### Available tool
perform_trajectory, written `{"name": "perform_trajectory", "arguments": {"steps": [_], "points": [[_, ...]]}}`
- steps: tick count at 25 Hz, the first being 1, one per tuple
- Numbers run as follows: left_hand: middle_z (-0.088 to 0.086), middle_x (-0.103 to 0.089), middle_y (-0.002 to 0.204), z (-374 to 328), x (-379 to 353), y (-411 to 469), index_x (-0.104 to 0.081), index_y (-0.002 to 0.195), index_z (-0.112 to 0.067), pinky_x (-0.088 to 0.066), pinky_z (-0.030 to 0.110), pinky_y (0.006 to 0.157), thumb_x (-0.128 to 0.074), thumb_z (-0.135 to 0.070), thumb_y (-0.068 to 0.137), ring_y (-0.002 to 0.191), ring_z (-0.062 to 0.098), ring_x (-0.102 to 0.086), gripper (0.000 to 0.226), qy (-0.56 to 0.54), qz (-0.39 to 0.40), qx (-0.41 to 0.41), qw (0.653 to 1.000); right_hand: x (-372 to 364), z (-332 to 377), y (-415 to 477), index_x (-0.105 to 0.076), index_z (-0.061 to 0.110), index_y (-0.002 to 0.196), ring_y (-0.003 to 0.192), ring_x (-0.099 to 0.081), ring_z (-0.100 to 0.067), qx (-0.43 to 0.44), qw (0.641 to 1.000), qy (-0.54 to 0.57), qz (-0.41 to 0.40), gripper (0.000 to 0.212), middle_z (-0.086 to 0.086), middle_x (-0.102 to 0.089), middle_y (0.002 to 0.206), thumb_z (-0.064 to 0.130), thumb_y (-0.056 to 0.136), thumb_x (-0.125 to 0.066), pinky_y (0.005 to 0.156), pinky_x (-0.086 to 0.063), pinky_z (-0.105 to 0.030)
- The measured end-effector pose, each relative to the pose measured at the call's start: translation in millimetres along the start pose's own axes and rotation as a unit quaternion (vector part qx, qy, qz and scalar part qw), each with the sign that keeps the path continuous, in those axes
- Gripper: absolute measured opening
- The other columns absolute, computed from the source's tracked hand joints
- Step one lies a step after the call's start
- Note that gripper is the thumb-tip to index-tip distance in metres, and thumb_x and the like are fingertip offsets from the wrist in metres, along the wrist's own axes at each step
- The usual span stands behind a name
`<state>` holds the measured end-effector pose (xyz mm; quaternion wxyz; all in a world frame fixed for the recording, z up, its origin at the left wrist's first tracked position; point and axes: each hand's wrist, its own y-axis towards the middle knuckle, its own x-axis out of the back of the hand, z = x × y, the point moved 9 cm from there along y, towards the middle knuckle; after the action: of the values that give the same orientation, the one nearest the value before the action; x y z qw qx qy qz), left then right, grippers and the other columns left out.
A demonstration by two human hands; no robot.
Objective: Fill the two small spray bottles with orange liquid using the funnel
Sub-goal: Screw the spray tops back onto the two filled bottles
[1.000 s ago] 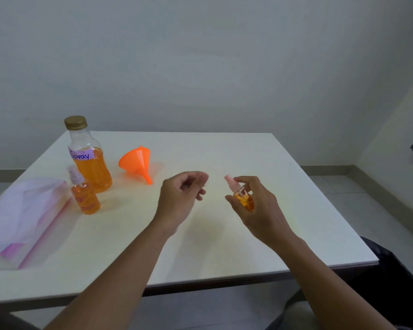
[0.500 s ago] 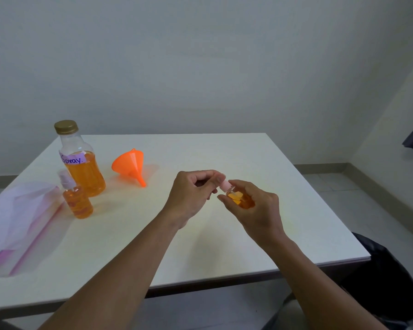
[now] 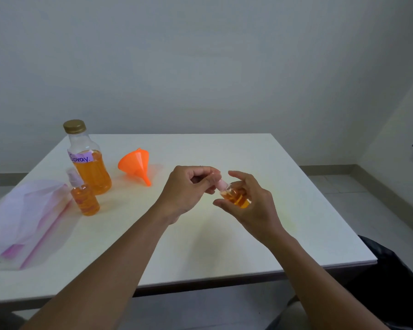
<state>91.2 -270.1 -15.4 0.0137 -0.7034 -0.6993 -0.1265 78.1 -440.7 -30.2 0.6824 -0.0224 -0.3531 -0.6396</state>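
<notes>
Above the white table, the right hand grips a small spray bottle of orange liquid. The left hand pinches its pink spray cap.

Count: two small spray bottles, one between the fingers, one apart; one large bottle; one funnel; one plastic bag.

- The small spray bottle in my right hand holds orange liquid under a pale pink top.
- At nine o'clock, a second spray bottle: orange, clear cap.
- The big bottle: gold cap, lilac label, orange liquid.
- The funnel, eleven o'clock: bright orange.
- The table: white.
- The bag: translucent with pink-purple edges.
</notes>
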Motion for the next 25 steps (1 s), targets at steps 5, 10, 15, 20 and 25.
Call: {"name": "perform_trajectory", "arguments": {"steps": [5, 10, 15, 20, 25], "points": [[0.005, -0.075, 0.098, -5.8, 69.2, -17.4, -0.072, 0.116, -0.012, -0.060, 0.036, 0.085, -0.067, -0.017, 0.092, 0.089, 0.017, -0.074, 0.024, -0.001, -0.088, -0.018, 0.996, -20.9, -12.7, -13.0, -0.055, 0.038, 0.129, 0.091, -0.068, -0.008, 0.016, 0.999, -0.016, 0.046, 0.068, 0.022, -0.067, 0.107, 0.059, 0.070, -0.081, 0.077, -0.059, -0.021], [0.014, -0.072, 0.096, -3.3, 147.9, -56.4, -0.069, 0.117, -0.010, -0.062, 0.039, 0.076, -0.067, -0.011, 0.092, 0.085, 0.021, -0.074, 0.025, 0.096, -0.162, -0.036, 0.981, -63.7, -6.0, -21.8, -0.061, 0.034, 0.124, 0.089, -0.067, -0.004, 0.009, 0.991, -0.044, 0.128, 0.046, 0.019, -0.069, 0.098, 0.044, 0.082, -0.078, 0.078, -0.057, -0.021], [0.001, -0.073, 0.088, 6.1, 218.6, -96.2, -0.072, 0.105, -0.012, -0.062, 0.044, 0.073, -0.067, -0.007, 0.091, 0.077, 0.015, -0.075, 0.016, 0.198, -0.228, -0.010, 0.953, -110.3, -0.6, -35.8, -0.061, 0.035, 0.123, 0.104, -0.058, 0.001, 0.005, 0.985, -0.081, 0.153, 0.028, 0.019, -0.063, 0.115, 0.034, 0.095, -0.067, 0.093, -0.046, -0.017], [0.001, -0.073, 0.095, 19.0, 251.7, -114.3, -0.074, 0.110, -0.014, -0.060, 0.045, 0.083, -0.069, -0.014, 0.090, 0.083, 0.018, -0.071, 0.020, 0.291, -0.235, 0.008, 0.927, -133.8, 2.0, -41.9, -0.061, 0.026, 0.126, 0.119, -0.052, -0.006, 0.032, 0.980, -0.124, 0.150, 0.027, 0.011, -0.059, 0.128, 0.029, 0.099, -0.059, 0.105, -0.042, -0.022], [0.005, -0.072, 0.104, 30.3, 256.9, -117.7, -0.072, 0.113, -0.011, -0.059, 0.045, 0.086, -0.070, -0.014, 0.089, 0.083, 0.021, -0.072, 0.024, 0.292, -0.239, 0.033, 0.926, -133.6, 2.7, -43.3, -0.064, 0.023, 0.124, 0.121, -0.051, -0.007, 0.036, 0.978, -0.141, 0.152, 0.026, 0.012, -0.058, 0.128, 0.026, 0.099, -0.059, 0.105, -0.038, -0.021]]}}
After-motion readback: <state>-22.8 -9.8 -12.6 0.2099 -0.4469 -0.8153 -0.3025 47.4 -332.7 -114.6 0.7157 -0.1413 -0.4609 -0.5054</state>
